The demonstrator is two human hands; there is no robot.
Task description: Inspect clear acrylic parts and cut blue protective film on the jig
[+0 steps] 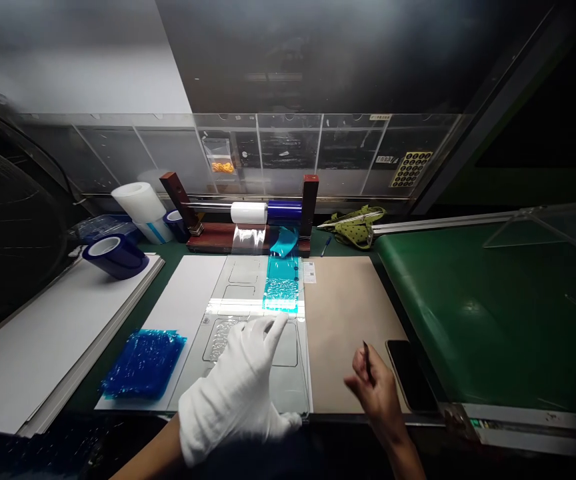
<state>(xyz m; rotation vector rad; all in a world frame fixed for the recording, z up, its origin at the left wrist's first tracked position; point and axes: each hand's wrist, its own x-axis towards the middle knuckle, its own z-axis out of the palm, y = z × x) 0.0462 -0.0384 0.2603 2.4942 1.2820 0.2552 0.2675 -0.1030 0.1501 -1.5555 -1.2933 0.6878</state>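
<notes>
With the gloved left hand pressed flat on the grey panel, the teal film could be creased if the thin tool pinched in the bare right hand slips.

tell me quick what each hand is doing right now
Left hand: gloved, open, fingers spread flat on the grey panel.
Right hand: bare, closed on a thin dark tool.

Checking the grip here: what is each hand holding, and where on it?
Right hand pinches a thin dark tool by its lower end; gloved left hand presses the panel.
</notes>
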